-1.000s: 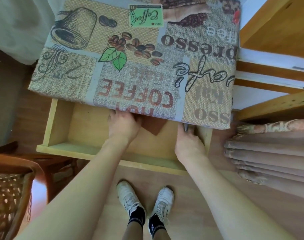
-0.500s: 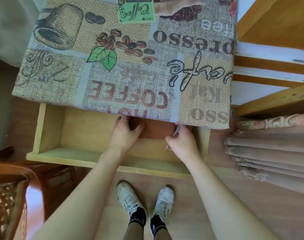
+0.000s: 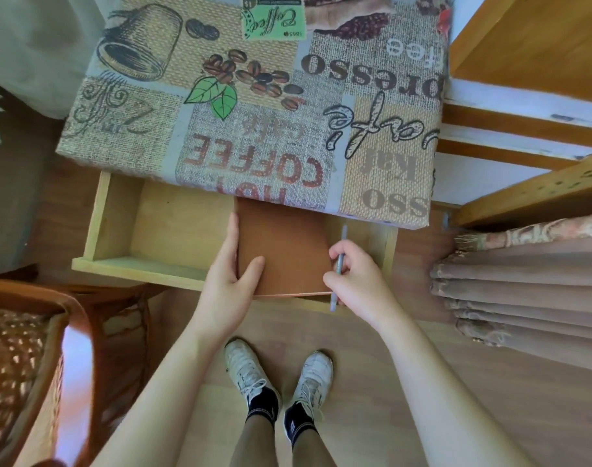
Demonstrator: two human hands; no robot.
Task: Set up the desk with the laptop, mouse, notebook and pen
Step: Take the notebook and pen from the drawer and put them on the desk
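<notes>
**Getting the notebook and pen out of the drawer**

The person stands at a desk with a coffee-picture cloth on top. A wooden drawer under it is pulled out.

The left hand holds the brown notebook by its left edge. The thumb lies on the cover and the fingers are curled along the side. The near end of the notebook sticks out over the front of the drawer. Its far end is hidden under the cloth.

The right hand is closed around a thin grey pen. This hand is also touching the right corner of the notebook.

No laptop or mouse can be seen. The top of the desk has nothing on it but the cloth.

I think the step now is taking the notebook and pen out. So the job has only just begun.

Next, both hands need to lift up and over the desk edge. The notebook should go down flat on the cloth, with the pen beside it. The pen is thin, so it could slip if the grip is loose.
</notes>
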